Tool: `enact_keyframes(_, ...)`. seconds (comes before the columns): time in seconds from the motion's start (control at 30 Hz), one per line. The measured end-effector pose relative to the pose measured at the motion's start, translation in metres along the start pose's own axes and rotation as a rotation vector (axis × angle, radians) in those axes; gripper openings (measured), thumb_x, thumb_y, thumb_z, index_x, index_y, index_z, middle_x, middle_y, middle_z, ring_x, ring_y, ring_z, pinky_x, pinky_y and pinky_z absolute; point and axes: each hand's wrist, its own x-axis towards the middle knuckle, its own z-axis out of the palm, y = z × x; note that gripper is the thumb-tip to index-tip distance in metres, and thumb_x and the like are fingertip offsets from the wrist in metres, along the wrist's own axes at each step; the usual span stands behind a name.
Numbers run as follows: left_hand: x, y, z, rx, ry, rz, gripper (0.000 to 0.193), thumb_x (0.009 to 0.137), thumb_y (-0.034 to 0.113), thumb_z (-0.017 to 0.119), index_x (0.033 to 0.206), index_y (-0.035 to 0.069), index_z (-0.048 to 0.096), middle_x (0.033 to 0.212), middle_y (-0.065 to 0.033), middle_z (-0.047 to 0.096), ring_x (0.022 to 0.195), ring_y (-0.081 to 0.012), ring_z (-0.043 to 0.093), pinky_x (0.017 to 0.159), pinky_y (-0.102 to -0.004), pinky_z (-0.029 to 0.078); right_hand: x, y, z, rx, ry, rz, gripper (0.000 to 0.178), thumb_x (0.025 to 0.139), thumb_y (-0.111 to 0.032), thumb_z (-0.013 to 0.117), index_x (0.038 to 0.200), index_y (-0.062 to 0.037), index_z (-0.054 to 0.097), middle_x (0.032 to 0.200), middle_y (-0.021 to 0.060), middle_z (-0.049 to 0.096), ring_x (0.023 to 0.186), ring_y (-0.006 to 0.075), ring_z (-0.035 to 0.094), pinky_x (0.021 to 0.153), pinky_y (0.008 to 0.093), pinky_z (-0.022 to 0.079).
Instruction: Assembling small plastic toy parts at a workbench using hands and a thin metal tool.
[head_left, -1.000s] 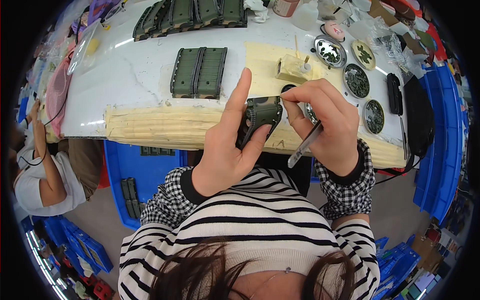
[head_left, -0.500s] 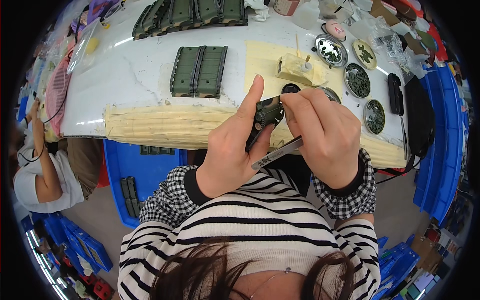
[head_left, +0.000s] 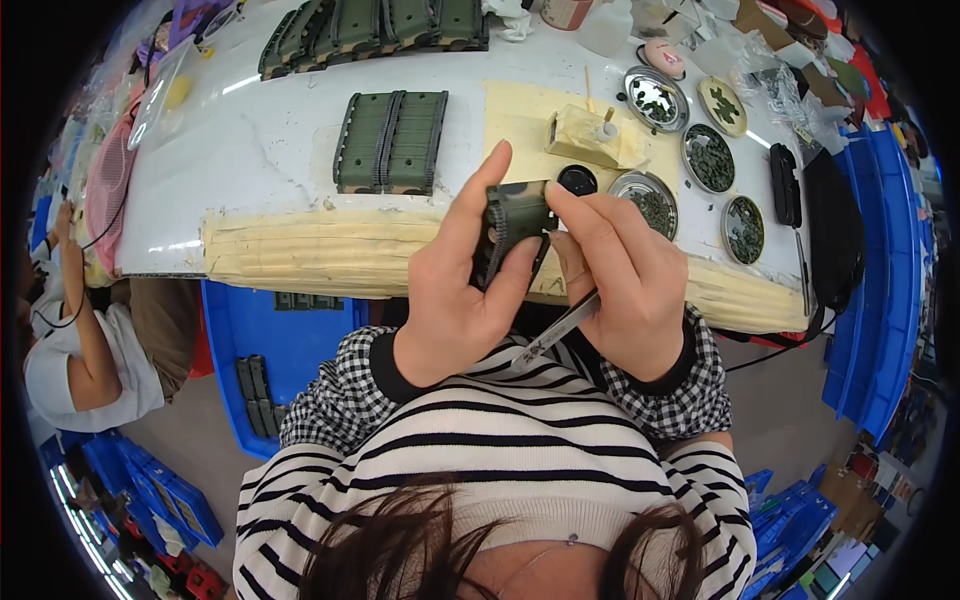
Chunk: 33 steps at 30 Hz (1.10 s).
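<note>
In my left hand is a small green camouflage-patterned moulded piece with a dark ribbed edge, gripped with the thumb across its lower front. My right hand has a pair of metal tweezers tucked in it, the broad end slanting down toward my striped top. Its index fingertip presses on the piece's right edge, where small white spots show. What the tweezer tips hold, if anything, is hidden by the fingers. Just beyond the hands are a round black cap and a dish of dark green bits.
Similar finished-looking green pieces lie flat on the white table, more at its far edge. Several dishes of green bits stand right, near a tape-wrapped block. A blue bin sits below left; another person is at left.
Both hands have shifted slightly left. The piece has turned, showing more of its broad face, and the tweezers now slant more steeply downward.
</note>
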Motion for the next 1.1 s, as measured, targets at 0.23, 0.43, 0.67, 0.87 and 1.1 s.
enact_keyframes(0.23, 0.012, 0.014, -0.003, -0.587, -0.116, -0.403, 0.047, 0.093, 0.0, 0.05, 0.137, 0.003, 0.032, 0.118, -0.0177, 0.058, 0.094, -0.0169, 0.063, 0.085, -0.0308, 0.054, -0.037, 0.052, -0.047, 0.169, 0.276, 0.533, 0.019, 0.081, 0.001, 0.069, 0.099, -0.0042, 0.067, 0.086, 0.0023, 0.064, 0.052, 0.0035, 0.038, 0.048, 0.02, 0.031)
enact_keyframes(0.43, 0.006, 0.009, 0.006, -0.662, -0.136, -0.537, 0.047, 0.095, 0.007, 0.051, 0.138, 0.004, 0.032, 0.115, -0.0199, 0.058, 0.086, -0.0193, 0.065, 0.08, -0.0334, 0.055, -0.085, 0.133, -0.105, -0.321, -0.016, 0.701, 0.016, 0.081, -0.008, 0.07, 0.092, 0.0021, 0.065, 0.077, 0.0106, 0.065, 0.063, 0.017, 0.056, 0.058, 0.0287, 0.043)
enact_keyframes(0.67, 0.001, 0.01, 0.003, -0.665, -0.147, -0.519, 0.048, 0.095, 0.007, 0.05, 0.14, 0.005, 0.031, 0.116, -0.0198, 0.057, 0.088, -0.0198, 0.065, 0.081, -0.0347, 0.055, -0.067, 0.154, -0.111, -0.143, -0.281, 0.693, 0.018, 0.08, -0.011, 0.068, 0.085, 0.0056, 0.063, 0.074, 0.0155, 0.064, 0.063, 0.0229, 0.062, 0.059, 0.0328, 0.046)
enact_keyframes(0.87, 0.002, 0.009, -0.002, -0.693, -0.191, -0.501, 0.049, 0.095, 0.002, 0.049, 0.14, 0.007, 0.03, 0.121, -0.019, 0.056, 0.096, -0.0169, 0.062, 0.087, -0.0317, 0.053, -0.052, 0.138, -0.113, -0.155, -0.224, 0.617, 0.011, 0.081, -0.006, 0.064, 0.084, 0.0036, 0.059, 0.071, 0.0116, 0.058, 0.059, 0.0192, 0.052, 0.055, 0.0315, 0.04)
enact_keyframes(1.1, 0.0, 0.017, 0.009, -0.579, -0.188, -0.436, 0.055, 0.099, 0.01, 0.044, 0.147, 0.009, 0.017, 0.121, -0.0213, 0.056, 0.086, -0.0174, 0.064, 0.08, -0.0306, 0.054, -0.009, 0.021, -0.051, 0.164, 0.021, 0.22, 0.018, 0.073, 0.008, 0.067, 0.086, -0.0008, 0.058, 0.081, 0.0101, 0.055, 0.063, 0.0227, 0.055, 0.053, 0.0284, 0.043)
